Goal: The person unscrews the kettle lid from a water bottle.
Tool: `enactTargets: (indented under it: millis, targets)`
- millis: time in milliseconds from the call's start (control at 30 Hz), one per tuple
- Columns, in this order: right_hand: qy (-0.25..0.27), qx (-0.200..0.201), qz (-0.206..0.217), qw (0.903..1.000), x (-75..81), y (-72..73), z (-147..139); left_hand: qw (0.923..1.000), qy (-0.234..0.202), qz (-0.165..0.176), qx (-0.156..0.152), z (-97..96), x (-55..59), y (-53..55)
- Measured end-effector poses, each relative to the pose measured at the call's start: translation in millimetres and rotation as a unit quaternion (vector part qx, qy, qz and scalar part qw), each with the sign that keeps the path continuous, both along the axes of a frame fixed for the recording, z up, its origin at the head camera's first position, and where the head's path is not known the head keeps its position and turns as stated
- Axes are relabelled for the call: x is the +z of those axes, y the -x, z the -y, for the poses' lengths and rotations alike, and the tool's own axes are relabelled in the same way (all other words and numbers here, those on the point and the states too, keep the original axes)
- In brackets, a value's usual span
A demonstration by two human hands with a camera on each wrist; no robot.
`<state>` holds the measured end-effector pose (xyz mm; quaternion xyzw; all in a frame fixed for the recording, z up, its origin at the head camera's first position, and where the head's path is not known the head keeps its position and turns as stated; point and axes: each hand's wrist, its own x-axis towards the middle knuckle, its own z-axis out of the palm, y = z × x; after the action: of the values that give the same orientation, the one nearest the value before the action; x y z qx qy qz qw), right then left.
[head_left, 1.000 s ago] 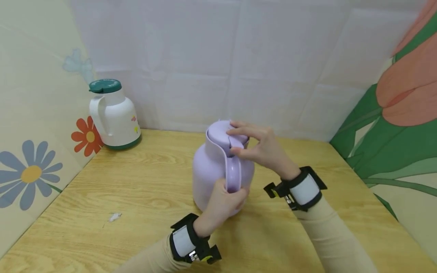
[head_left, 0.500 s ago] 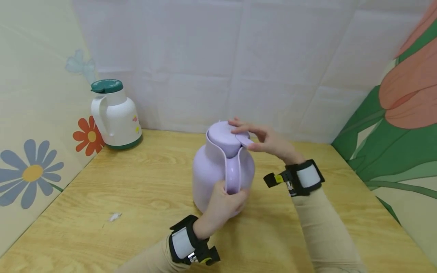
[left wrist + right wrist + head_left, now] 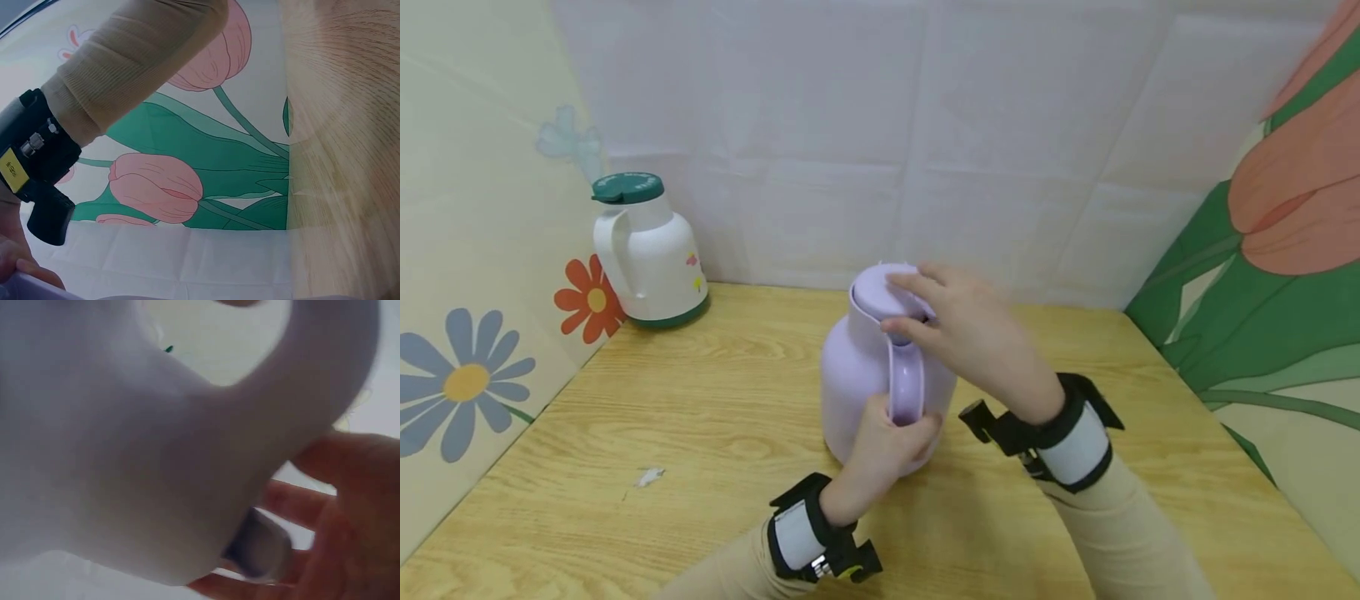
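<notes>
A lilac thermos jug (image 3: 850, 387) stands upright on the wooden table in the head view. My left hand (image 3: 880, 454) grips its handle (image 3: 907, 383) low down. Over the round lilac lid (image 3: 872, 287), my right hand (image 3: 981, 333) holds the lid's near right part, thumb by the handle top and fingers across the lid's top. The right hand hides the lid's tab in the head view. Seen from the right wrist, that tab (image 3: 262, 547) projects between the right hand's fingers, beside the blurred jug body (image 3: 144, 469). The left wrist view shows right-hand fingers (image 3: 37, 273) at a lilac edge.
A white thermos jug (image 3: 655, 258) with a green lid stands at the back left corner. A small white scrap (image 3: 649, 477) lies on the table (image 3: 737, 367). A pale cloth (image 3: 1015, 125) hangs behind, with flower-printed sheets at both sides.
The right hand first moved right as the lid's tab swung out to the right, then came back left over the lid. The left hand has kept its grip on the handle.
</notes>
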<state>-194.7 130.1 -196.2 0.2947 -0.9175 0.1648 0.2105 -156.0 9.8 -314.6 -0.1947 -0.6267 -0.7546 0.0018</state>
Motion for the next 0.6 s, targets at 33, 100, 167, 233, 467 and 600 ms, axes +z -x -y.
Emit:
enactTargets:
  millis: [33, 100, 167, 233, 467, 600]
  targets:
    - [-0.003, 0.002, 0.005, 1.0000, -1.2, 2.2, 0, 1.0000, 0.002, 0.000, 0.000, -0.1, -0.2, 0.3]
    - [0.007, 0.023, 0.009, 0.9997, -3.9, 7.9, -2, 1.0000, 0.006, 0.003, 0.002, -0.6, 0.0, 1.0]
    - [0.027, 0.046, 0.009, 0.9985, -5.9, 13.6, -6, 0.9999, 0.010, 0.005, 0.003, -1.2, -0.1, 1.7]
    - [0.043, 0.066, 0.023, 0.9966, -6.1, 18.1, -12, 0.9999, 0.010, 0.007, 0.000, -1.4, 0.0, 1.9]
    - [0.052, 0.164, 0.017, 0.9849, -10.2, 39.2, -35, 0.9993, 0.012, 0.036, -0.007, -3.1, 2.1, 0.5]
    - [0.101, 0.283, 0.046, 0.9527, -19.3, 64.5, -57, 0.9985, 0.016, 0.048, -0.019, -6.4, 2.2, 1.3]
